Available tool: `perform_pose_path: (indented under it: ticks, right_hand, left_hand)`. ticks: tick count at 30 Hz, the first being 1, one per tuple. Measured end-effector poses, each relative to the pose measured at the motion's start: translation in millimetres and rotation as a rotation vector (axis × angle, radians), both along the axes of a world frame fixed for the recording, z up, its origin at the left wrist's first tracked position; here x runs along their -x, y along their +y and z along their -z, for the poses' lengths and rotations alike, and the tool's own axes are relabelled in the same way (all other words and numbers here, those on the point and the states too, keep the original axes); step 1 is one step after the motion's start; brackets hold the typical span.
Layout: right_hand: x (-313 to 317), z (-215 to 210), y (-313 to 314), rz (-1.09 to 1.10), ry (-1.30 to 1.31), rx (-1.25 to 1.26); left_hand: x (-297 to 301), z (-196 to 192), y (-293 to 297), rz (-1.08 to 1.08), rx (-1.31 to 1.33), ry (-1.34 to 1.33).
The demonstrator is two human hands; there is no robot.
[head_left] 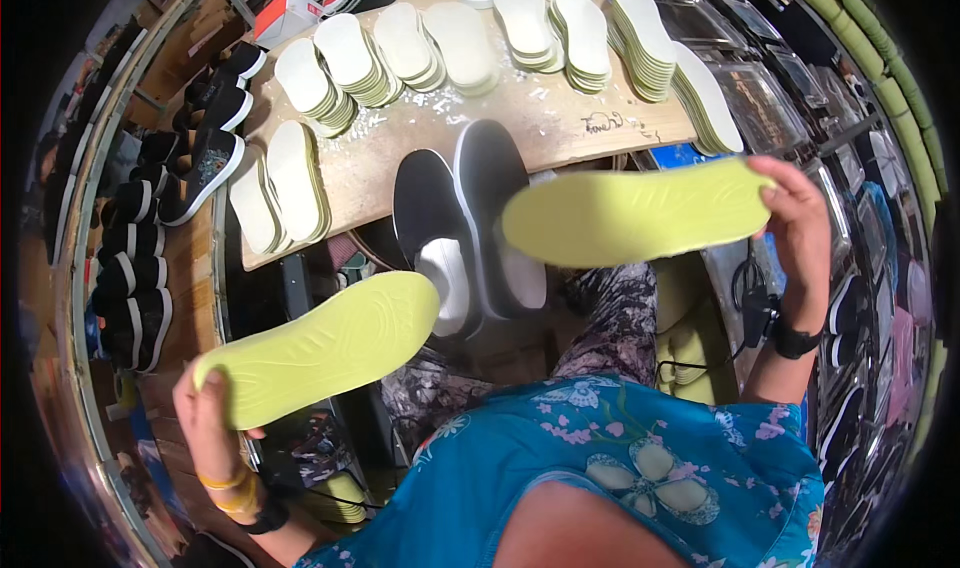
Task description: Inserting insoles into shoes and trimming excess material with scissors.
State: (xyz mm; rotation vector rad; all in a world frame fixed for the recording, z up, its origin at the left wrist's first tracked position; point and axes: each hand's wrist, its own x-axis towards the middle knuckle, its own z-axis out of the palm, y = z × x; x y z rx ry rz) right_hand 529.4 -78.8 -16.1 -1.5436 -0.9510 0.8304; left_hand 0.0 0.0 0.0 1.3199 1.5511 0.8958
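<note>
My left hand (212,408) pinches one end of a yellow-green insole (325,343), its moulded side facing up, at the lower left. A second yellow-green insole (640,213) is held by one end in my right hand (795,208), stretched out toward the middle. Between them stand two black slip-on shoes with white soles, the left shoe (425,193) and the right shoe (490,168), toes pointing away. White shows inside their openings. The right-hand insole overlaps part of the right shoe from this view. Neither insole is inside a shoe.
Stacks of white-topped insoles (350,53) line the far side of a wooden board (440,118) strewn with white scraps. More insole stacks (300,183) lie at its left. Rows of black shoes (205,173) stand on the left rack. Clear plastic packages (750,83) fill the right side.
</note>
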Motion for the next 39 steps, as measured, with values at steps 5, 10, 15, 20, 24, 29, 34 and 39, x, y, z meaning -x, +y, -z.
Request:
perform_pose_path:
  ticks: [5, 10, 15, 20, 24, 29, 34, 39]
  right_hand:
    - [92, 18, -30, -0.178, -0.912, -0.144]
    - [159, 58, -43, -0.622, -1.274, -0.787]
    - [149, 108, -20, -0.573, -1.343, -0.856]
    - [145, 136, 37, -0.521, -1.422, -0.770]
    - [146, 153, 54, -0.666, -1.246, -0.453]
    - [165, 147, 76, -0.765, -1.427, -0.250]
    - [169, 140, 102, -1.071, -1.193, 0.015]
    - [179, 144, 117, -1.270, -1.227, 0.349]
  left_hand:
    - [-80, 39, -47, 0.403, -0.277, 0.538]
    - [-132, 63, -78, 0.968, -0.659, 0.868]
    - [-134, 94, -67, 1.055, -0.712, 0.979]
    - [-146, 149, 4, 0.873, -0.833, 0.900]
    - [-158, 145, 30, 0.924, -0.603, 0.795]
    - [-181, 169, 56, 1.133, -0.392, 1.246]
    - [-205, 159, 64, 1.358, -0.326, 1.432]
    - [-200, 145, 84, 1.366, 0.374, 0.644]
